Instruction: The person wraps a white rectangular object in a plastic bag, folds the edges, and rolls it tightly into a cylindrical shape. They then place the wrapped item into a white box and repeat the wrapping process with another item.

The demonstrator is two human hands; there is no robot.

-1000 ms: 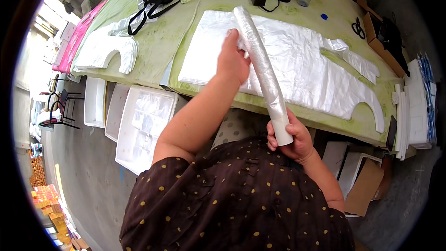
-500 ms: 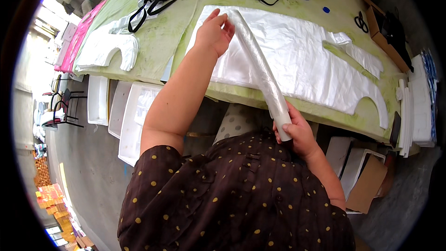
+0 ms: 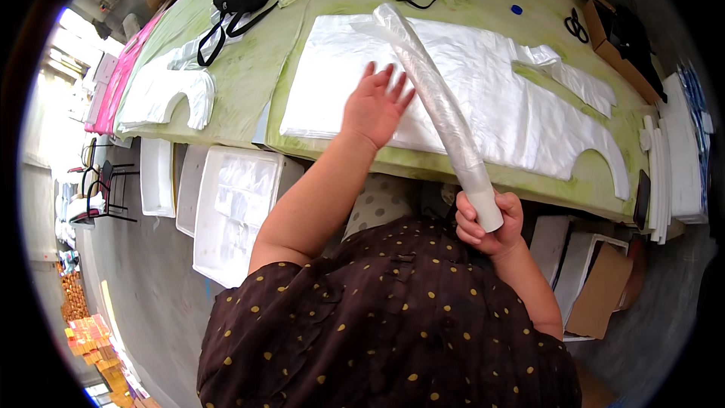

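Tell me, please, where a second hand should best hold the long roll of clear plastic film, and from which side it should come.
Probably around the middle of the roll of clear film, coming from the person's left. The right hand grips only its white lower end, so the long, tilted upper part hangs free over the white sheet stack. The left hand lies open just left of the roll.

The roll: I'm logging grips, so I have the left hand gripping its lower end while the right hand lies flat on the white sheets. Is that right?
Not quite: the hands are swapped. In the head view the right hand grips the lower end of the roll, while the left hand lies flat on the white sheets.
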